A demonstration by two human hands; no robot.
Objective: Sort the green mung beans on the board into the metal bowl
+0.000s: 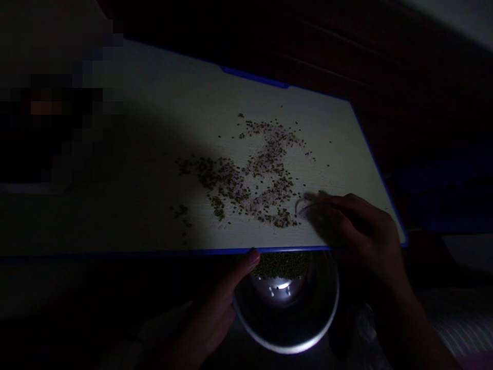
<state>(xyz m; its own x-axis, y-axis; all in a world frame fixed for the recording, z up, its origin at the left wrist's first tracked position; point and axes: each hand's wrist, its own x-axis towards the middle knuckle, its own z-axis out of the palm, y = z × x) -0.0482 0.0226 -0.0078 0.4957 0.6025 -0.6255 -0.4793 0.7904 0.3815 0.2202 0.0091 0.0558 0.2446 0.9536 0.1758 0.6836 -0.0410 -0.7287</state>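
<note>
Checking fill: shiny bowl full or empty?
Partly filled: green grains lie in the bowl beside bare shiny surface; the table hides the rest, level unclear.

The right hand (pixel 365 226) pinches a thin, curved, see-through piece (pixel 302 212), its exact kind unclear, over the pale, blue-edged worktop (pixel 319 123); just left of that hand and ahead of the left hand (pixel 221 313) spread loose green beans (pixel 219 180), mixed with pale grains (pixel 265 164); the left thumb meets the blue edge; between the hands, below that edge, sits a shiny metal bowl (pixel 283 293) containing more green beans (pixel 285 264); the left fingers' hold is too dark to tell.
</note>
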